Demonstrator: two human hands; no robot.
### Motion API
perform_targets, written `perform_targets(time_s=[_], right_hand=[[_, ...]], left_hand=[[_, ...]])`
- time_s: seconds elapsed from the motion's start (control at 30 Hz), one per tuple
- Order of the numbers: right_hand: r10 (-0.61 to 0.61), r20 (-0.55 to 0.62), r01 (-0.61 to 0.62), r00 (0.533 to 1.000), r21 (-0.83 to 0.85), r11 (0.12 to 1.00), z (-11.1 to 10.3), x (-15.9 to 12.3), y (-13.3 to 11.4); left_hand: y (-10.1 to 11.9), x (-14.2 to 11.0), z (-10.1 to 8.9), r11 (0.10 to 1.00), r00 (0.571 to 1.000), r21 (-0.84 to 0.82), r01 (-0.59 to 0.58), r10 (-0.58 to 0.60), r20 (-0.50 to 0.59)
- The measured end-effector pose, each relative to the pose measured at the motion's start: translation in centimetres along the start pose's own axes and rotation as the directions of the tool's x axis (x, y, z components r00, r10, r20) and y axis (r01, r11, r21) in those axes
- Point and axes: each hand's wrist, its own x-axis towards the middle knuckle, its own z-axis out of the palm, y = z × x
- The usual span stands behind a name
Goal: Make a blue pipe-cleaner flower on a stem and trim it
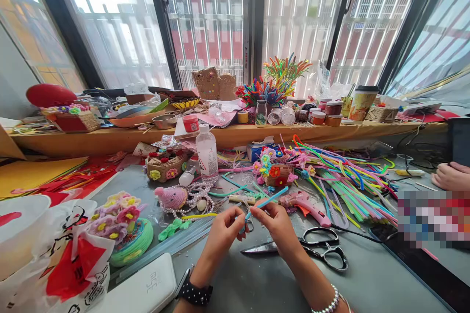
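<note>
Pinching the lower end of a light-blue pipe cleaner [271,197] between thumb and fingers of the left hand [228,225]. Pinching the same piece just beside that with the right hand [276,227], angling its free end up and rightward near the pink glue gun [308,207]. Holding it above the gray tabletop [253,281], facing the flower-trimmed basket [277,175]. Crossing the black-handled scissors [261,248] with the right forearm. Wearing a polka-dot watch strap [196,293] on the left wrist and a beaded bracelet [334,299] on the right.
</note>
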Motion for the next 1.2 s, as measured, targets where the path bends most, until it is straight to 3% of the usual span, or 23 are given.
perform_targets(time_s=[0.13,0.3,0.47,0.63,0.73,0.87,1.03,1.2], right_hand=[[0.044,-0.002,-0.044,0.999,0.042,0.998,-0.2,0.1,0.2],[0.160,-0.126,-0.110,0.979,0.336,0.935,-0.7,0.6,0.2],[0.253,-0.204,-0.116,0.946,0.518,0.848,-1.1,1.0,0.3],[0.285,-0.177,-0.137,0.942,0.574,0.807,-1.1,0.9,0.1],[0.314,-0.155,-0.171,0.937,0.579,0.797,-1.1,0.7,-0.2],[0.313,-0.054,-0.232,0.948,0.555,0.799,-0.9,0.4,-0.5],[0.252,0.081,-0.262,0.964,0.432,0.863,-0.3,0.1,-0.5],[0.160,0.142,-0.180,0.977,0.145,0.973,0.2,0.0,-0.3]], left_hand=[[0.4,0.1,0.1,0.999,0.998,-0.011,0.035,-0.034,0.045],[-0.3,0.3,0.0,0.998,0.995,-0.036,0.049,-0.046,0.093],[-1.3,0.7,-0.5,0.996,1.000,-0.085,0.012,-0.014,-0.020],[-1.1,0.8,-1.0,0.976,0.968,-0.216,0.027,-0.079,-0.239],[-0.6,0.6,-1.1,0.891,0.933,-0.452,0.049,-0.202,-0.297],[0.2,0.4,-1.1,0.733,0.926,-0.680,0.017,-0.267,-0.265],[0.3,0.7,-1.3,0.603,0.893,-0.798,-0.007,-0.355,-0.276],[0.1,1.1,-1.9,0.544,0.883,-0.829,-0.130,-0.316,-0.346]])
